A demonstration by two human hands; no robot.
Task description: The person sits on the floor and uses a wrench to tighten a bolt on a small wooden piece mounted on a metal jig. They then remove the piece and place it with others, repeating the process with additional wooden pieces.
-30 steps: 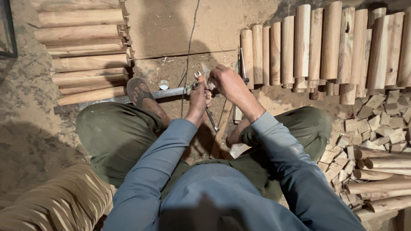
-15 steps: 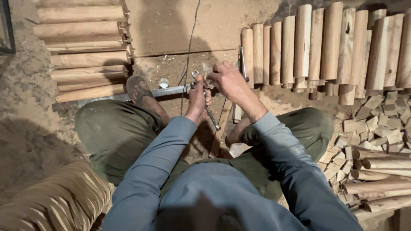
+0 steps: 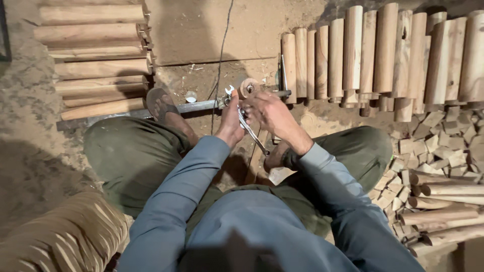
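Nearest, blue sleeves and green trousers frame the seated person's lap. Ahead, the left hand (image 3: 231, 120) grips a metal wrench (image 3: 250, 132), its handle slanting back toward the lap, its head by a small wooden disc (image 3: 248, 86) on a horizontal metal rod (image 3: 196, 106). The right hand (image 3: 271, 113) closes over the wrench just beside it. Beyond lie turned wooden cylinders (image 3: 353, 55) and stacked logs (image 3: 96, 55).

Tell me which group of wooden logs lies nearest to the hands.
The row of upright-looking round logs at upper right: its leftmost log ends just beside the right hand. The stacked logs at upper left lie farther away.
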